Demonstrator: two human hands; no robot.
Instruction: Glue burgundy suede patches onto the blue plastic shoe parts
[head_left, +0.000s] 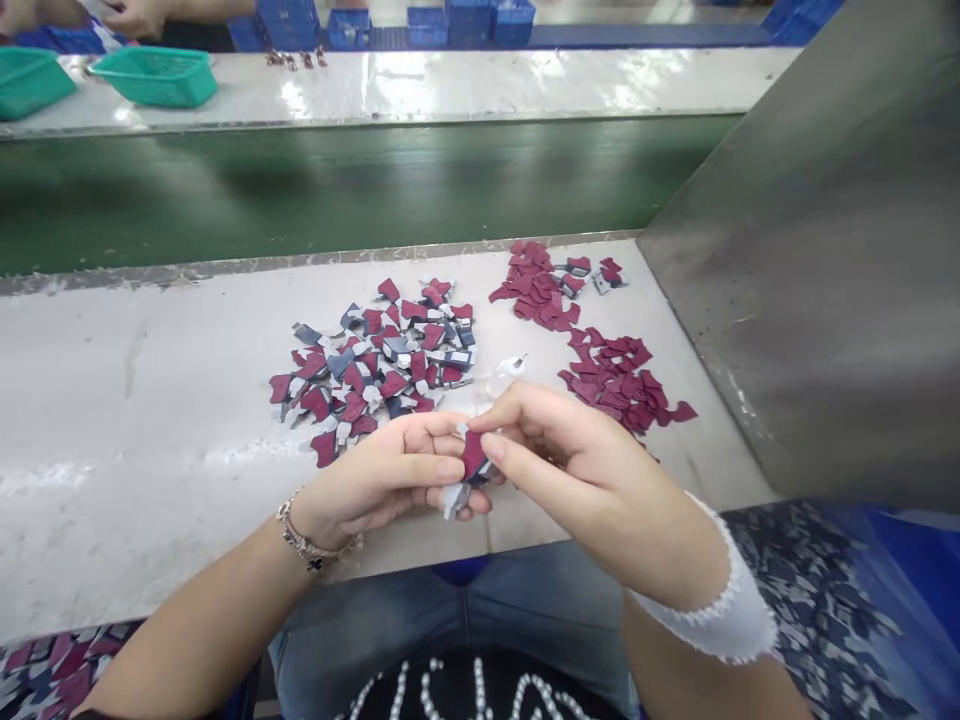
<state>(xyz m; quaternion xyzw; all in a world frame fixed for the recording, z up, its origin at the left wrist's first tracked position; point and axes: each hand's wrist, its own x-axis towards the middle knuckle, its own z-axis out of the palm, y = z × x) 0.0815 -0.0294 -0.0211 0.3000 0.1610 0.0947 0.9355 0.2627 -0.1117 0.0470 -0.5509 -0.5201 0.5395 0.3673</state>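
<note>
Between my hands, just above the table's front edge, is a small plastic part (pixel 473 455) with a maroon face and grey and dark blue sides. My left hand (pixel 405 465) grips it between thumb and fingers. The thumb and fingers of my right hand (pixel 577 465) press on its right side. Beyond my left hand lies a heap of similar assembled parts (pixel 375 365) in maroon, grey and blue. Past my right hand are two piles of loose maroon pieces, a nearer pile (pixel 619 380) and a farther pile (pixel 534 285). A small white bottle with a thin tip (pixel 511 368) lies behind my fingers.
A metal panel (pixel 825 260) rises along the right side. Behind the table runs a green-sided ledge (pixel 360 190) with a green basket (pixel 161 78) on it. Bins of parts (pixel 817 600) flank my lap. Another person's hand (pixel 139 15) shows at top left.
</note>
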